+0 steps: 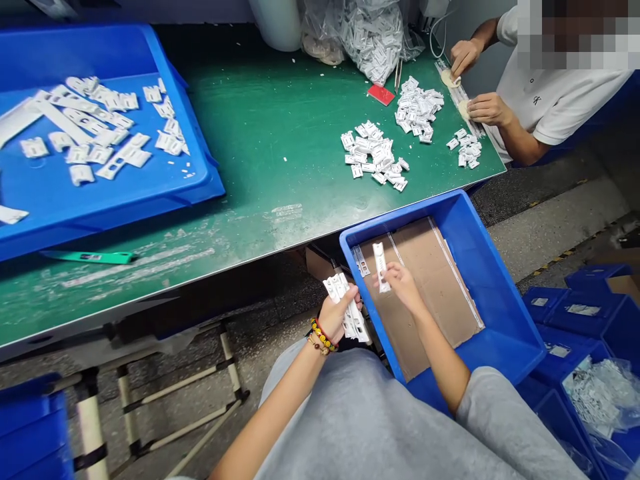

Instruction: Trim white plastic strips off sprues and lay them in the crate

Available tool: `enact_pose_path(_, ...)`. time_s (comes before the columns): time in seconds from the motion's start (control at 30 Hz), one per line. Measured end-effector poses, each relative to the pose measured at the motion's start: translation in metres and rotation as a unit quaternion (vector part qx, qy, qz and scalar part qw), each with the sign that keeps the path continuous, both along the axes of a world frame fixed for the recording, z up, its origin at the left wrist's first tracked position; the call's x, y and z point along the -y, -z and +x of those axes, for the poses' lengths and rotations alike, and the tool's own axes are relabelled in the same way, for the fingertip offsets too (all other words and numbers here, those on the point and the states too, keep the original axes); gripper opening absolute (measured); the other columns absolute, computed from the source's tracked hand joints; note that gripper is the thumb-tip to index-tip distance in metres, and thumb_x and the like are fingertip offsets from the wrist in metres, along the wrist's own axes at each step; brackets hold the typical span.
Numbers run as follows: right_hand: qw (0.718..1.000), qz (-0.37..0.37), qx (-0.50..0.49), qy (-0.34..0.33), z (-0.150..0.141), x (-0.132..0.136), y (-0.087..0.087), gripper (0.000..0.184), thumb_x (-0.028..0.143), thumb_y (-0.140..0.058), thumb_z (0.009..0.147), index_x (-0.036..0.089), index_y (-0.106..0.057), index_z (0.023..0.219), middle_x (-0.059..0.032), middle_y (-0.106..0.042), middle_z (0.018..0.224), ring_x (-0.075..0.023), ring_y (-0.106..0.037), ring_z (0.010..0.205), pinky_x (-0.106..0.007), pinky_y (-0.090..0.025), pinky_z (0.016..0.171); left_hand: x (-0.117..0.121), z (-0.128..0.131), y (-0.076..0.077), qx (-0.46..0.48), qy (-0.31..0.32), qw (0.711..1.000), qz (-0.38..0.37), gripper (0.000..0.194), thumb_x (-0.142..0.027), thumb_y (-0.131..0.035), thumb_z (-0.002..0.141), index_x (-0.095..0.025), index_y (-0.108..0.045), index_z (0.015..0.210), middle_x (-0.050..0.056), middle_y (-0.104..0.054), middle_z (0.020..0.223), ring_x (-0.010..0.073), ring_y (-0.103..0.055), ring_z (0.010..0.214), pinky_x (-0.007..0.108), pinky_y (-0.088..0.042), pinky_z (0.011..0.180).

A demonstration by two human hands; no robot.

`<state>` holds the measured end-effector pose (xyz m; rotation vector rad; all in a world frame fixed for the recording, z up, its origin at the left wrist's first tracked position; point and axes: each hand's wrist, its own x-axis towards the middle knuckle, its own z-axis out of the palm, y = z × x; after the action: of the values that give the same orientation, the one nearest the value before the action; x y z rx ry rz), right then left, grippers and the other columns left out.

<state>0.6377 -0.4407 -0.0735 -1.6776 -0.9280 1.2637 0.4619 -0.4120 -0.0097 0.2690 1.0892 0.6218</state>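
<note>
My left hand (336,315) is clamping a bundle of white plastic parts (347,308), fingers wrapped around it, just beside the left wall of a blue bin (480,267). My right hand (403,283) is pinching a single white strip (381,267) between thumb and fingers, holding it nearly upright over the bin's cardboard liner (425,293). The two hands are working close together but are not touching. A metal strip (361,261) is lying in the bin near its left wall, and beaded bracelets (323,335) are circling my left wrist.

Ahead, a green workbench (260,153) is carrying two heaps of small white parts (373,155), a red pad (381,95) and a blue tray (203,183) scattered with larger white pieces (100,127). Bags of parts (373,37) are sitting at the bench's far edge. Across the corner of the bench, a co-worker's hands (465,57) are working at a long white rail (457,93), with a smaller heap of parts (467,150) close by. Blue bins (575,310) are standing stacked at my lower right.
</note>
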Motion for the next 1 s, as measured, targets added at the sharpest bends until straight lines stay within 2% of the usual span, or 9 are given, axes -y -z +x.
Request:
enact_pose_path(0.07,0.982,-0.006,0.183,0.037,0.019,-0.015,0.024,0.019,0.04,-0.044,0.092,0.022,-0.048,0.089,-0.0034,-0.068,0.079,-0.0169,-0.064,0.067,-0.029,-0.052,0.063,0.0,-0.002,-0.001,0.013,0.006,1.0,-0.013,0.047,-0.038,-0.09,0.05,-0.016,-0.06,0.079,-0.005,-0.057,0.061,0.0086,-0.054,0.048,0.02,-0.041,0.044)
enact_pose_path(0.13,0.96,-0.013,0.278,0.041,0.03,-0.029,0.048,0.011,0.03,-0.043,0.089,0.022,-0.049,0.086,-0.0049,-0.066,0.084,-0.0191,-0.063,0.078,-0.032,-0.051,0.072,0.001,-0.004,0.0,0.019,0.005,0.999,-0.026,0.048,-0.034,-0.089,0.049,-0.015,-0.062,0.084,-0.005,-0.057,0.062,0.0092,-0.056,0.049,0.02,-0.042,0.044)
enact_pose_path(0.23,0.944,-0.016,0.329,-0.001,0.03,-0.042,0.078,0.008,0.015,-0.047,0.083,0.021,-0.051,0.08,-0.0088,-0.064,0.089,-0.0226,-0.058,0.091,-0.036,-0.047,0.084,0.002,-0.007,0.002,0.026,-0.005,0.999,-0.041,0.046,-0.028,-0.087,0.051,-0.013,-0.066,0.089,-0.004,-0.057,0.06,0.0091,-0.057,0.052,0.019,-0.045,0.047)
enact_pose_path(0.33,0.93,-0.009,0.362,-0.063,0.017,-0.041,0.097,0.015,0.006,-0.052,0.078,0.02,-0.055,0.081,-0.0128,-0.063,0.097,-0.0249,-0.055,0.099,-0.037,-0.044,0.09,0.003,-0.011,0.002,0.048,-0.025,0.997,-0.052,0.045,-0.023,-0.087,0.053,-0.011,-0.069,0.093,-0.004,-0.058,0.059,0.008,-0.057,0.054,0.019,-0.049,0.054)
enact_pose_path(0.43,0.916,0.007,0.385,-0.109,0.01,-0.031,0.101,0.017,0.006,-0.058,0.077,0.019,-0.059,0.087,-0.0157,-0.06,0.117,-0.0274,-0.051,0.109,-0.04,-0.041,0.095,0.002,-0.016,0.001,0.052,-0.03,0.997,-0.054,0.049,-0.024,-0.088,0.054,-0.012,-0.069,0.097,-0.002,-0.062,0.063,0.0096,-0.06,0.055,0.02,-0.049,0.052)
enact_pose_path(0.53,0.905,0.019,0.405,-0.127,0.012,-0.027,0.1,0.016,0.013,-0.059,0.082,0.018,-0.06,0.097,-0.0155,-0.053,0.131,-0.0283,-0.048,0.117,-0.041,-0.039,0.101,0.003,-0.02,0.0,0.027,-0.035,0.998,-0.049,0.05,-0.023,-0.091,0.052,-0.013,-0.069,0.095,0.0,-0.067,0.067,0.012,-0.064,0.058,0.022,-0.052,0.055)
enact_pose_path(0.7,0.897,-0.011,0.436,-0.077,0.016,-0.044,0.112,0.023,0.017,-0.044,0.091,0.013,-0.053,0.113,-0.0183,-0.053,0.117,-0.0284,-0.051,0.11,-0.041,-0.043,0.093,0.006,-0.018,0.002,0.007,-0.042,0.997,-0.063,0.041,-0.022,-0.09,0.053,-0.012,-0.069,0.087,0.007,-0.074,0.076,0.017,-0.069,0.064,0.027,-0.057,0.061)
enact_pose_path(0.83,0.898,-0.025,0.433,-0.07,0.012,-0.056,0.123,0.025,0.009,-0.041,0.087,0.012,-0.055,0.107,-0.0169,-0.054,0.111,-0.0271,-0.053,0.103,-0.04,-0.044,0.089,0.008,-0.016,0.004,-0.01,-0.043,0.997,-0.064,0.031,-0.022,-0.087,0.058,-0.009,-0.071,0.081,0.009,-0.075,0.072,0.0177,-0.07,0.062,0.027,-0.058,0.061)
enact_pose_path(1.0,0.908,0.003,0.406,-0.107,0.009,-0.052,0.118,0.026,0.004,-0.041,0.082,0.018,-0.06,0.095,-0.0115,-0.059,0.103,-0.025,-0.051,0.101,-0.038,-0.041,0.092,0.009,-0.019,0.007,-0.025,-0.047,0.997,-0.057,0.028,-0.022,-0.085,0.061,-0.01,-0.071,0.081,0.011,-0.077,0.075,0.0183,-0.07,0.061,0.026,-0.057,0.058)
